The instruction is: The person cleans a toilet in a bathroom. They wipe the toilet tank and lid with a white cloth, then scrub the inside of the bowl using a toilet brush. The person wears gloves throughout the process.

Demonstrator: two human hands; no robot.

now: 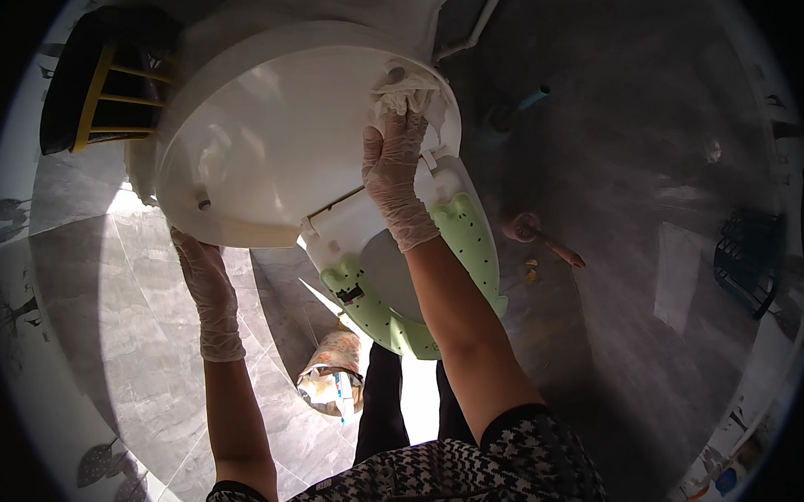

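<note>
A white toilet lid [269,142] is raised from the toilet, its inner face towards me. My right hand [396,170], in a thin translucent glove, presses a crumpled white cloth or tissue [405,93] to this face near its right edge, beside a bumper. Gloved as well, my left hand [208,286] holds the lid's lower left edge, with part of the fingers hidden behind it. Below the hinge lies the toilet seat [449,178], bearing a pale green pad [469,248] with dark specks. My right forearm covers part of the seat opening.
A black and yellow rack [99,96] stands at upper left. A floral bin [336,361] with waste inside sits on the floor between my arms. To the right are a pink-handled tool [543,238], a short blue pipe [533,97] and a dark teal basket [749,263].
</note>
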